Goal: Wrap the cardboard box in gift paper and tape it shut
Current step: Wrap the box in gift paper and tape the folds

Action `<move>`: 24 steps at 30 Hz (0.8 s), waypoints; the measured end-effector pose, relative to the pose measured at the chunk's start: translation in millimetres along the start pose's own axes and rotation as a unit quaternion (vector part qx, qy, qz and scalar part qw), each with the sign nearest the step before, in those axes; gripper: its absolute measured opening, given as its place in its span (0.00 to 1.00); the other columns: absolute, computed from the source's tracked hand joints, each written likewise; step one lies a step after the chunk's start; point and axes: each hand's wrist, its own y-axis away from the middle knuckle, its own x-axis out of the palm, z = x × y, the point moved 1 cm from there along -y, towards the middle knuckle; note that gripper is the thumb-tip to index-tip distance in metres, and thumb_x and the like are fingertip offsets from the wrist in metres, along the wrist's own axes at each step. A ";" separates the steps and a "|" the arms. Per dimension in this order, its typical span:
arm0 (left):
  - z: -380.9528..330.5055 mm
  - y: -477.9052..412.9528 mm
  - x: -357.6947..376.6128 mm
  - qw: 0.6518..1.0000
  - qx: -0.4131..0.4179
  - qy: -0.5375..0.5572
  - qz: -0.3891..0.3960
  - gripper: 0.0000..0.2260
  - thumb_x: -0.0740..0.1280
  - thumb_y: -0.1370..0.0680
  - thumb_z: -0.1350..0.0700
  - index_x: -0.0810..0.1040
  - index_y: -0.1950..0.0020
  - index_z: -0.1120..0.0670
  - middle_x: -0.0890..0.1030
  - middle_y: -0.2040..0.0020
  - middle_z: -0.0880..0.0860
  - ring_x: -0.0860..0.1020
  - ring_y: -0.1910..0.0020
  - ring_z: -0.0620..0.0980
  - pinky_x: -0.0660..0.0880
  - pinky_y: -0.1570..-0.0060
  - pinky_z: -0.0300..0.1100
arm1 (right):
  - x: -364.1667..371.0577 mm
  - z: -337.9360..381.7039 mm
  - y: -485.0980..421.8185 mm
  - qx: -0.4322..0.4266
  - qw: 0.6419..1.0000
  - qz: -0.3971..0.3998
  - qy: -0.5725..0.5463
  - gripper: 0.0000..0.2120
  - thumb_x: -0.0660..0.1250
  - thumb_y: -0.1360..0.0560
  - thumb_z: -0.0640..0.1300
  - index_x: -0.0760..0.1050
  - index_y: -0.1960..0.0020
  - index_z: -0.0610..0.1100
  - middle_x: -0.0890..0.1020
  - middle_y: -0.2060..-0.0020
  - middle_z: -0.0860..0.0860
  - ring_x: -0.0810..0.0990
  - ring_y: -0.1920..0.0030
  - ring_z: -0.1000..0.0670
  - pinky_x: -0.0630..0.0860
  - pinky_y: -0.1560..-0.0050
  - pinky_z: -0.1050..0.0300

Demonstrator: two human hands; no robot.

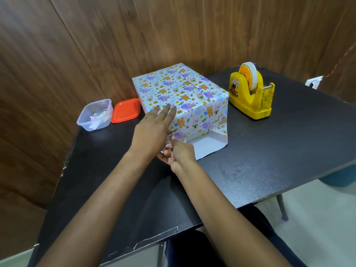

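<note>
Paper-covered cardboard box point(173, 85) at table centre, near end unsealed. My left hand point(152, 130) presses its top, fingers straight; my right hand point(179, 153) pinches the gift paper point(204, 114) at the near-left corner. Risk: uneven pulling tears paper or skews the fold.

Box point(179, 89) sits on the table point(269, 160) toward the back, near the wall point(77, 45). Tape dispenser point(250, 93) is just to its right, not touching. Left side: lid point(126, 110) right beside the box, then tub point(95, 115) next to that w/ bits inside. Paper flap point(208, 145) lies in front of the box. Left hand point(152, 130) rests on the box's near-left edge, right hand point(177, 153) below it pinching the flap's left corner.
</note>
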 end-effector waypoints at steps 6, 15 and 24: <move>2.5 -1.3 1.9 1.000 0.008 -0.006 -0.027 0.29 0.70 0.27 0.61 0.65 0.27 0.56 0.69 0.29 0.56 0.69 0.32 0.62 0.69 0.37 0.53 | -24.6 27.8 5.0 -0.214 0.793 -0.072 0.565 0.12 0.62 0.22 0.49 0.70 0.60 0.44 0.79 0.57 0.43 0.80 0.59 0.45 0.72 0.63 0.54; 3.0 -0.3 4.5 0.998 0.020 -0.012 -0.051 0.32 0.76 0.34 0.61 0.71 0.31 0.58 0.75 0.34 0.58 0.76 0.39 0.64 0.76 0.46 0.54 | -19.6 43.7 -25.2 -0.315 0.596 -0.114 0.730 0.21 0.63 0.25 0.60 0.78 0.44 0.44 0.82 0.49 0.46 0.78 0.44 0.44 0.65 0.56 0.57; 1.1 -0.1 3.2 0.999 0.008 -0.004 -0.040 0.31 0.74 0.29 0.57 0.67 0.28 0.56 0.71 0.30 0.56 0.71 0.34 0.62 0.72 0.40 0.54 | -17.9 30.4 -32.5 -0.419 0.449 -0.071 0.786 0.14 0.58 0.20 0.50 0.80 0.46 0.43 0.82 0.51 0.46 0.79 0.48 0.45 0.64 0.58 0.58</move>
